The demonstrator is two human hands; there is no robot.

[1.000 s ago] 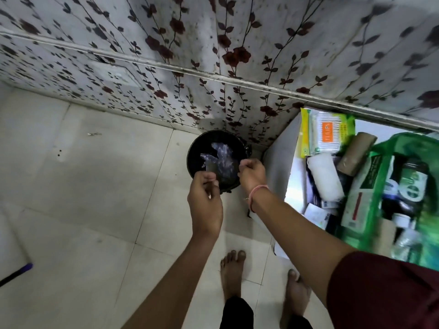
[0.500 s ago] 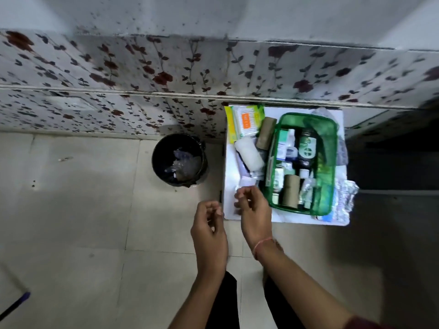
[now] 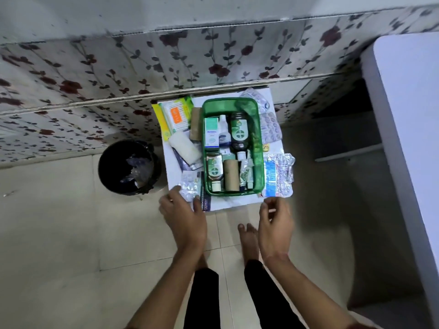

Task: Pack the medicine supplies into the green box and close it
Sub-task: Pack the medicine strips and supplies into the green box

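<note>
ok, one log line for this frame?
phase: packing | left hand: touching blister pack | right hand: empty, near table edge | green box: open, part-filled

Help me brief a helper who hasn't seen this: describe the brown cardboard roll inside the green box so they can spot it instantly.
Find the green box on the white table against the flowered wall. Look in its near end, closest to the person's hands. The brown cardboard roll lies there between a small green-labelled bottle and crinkled silver tubes; it alone is plain, unprinted tan.
</note>
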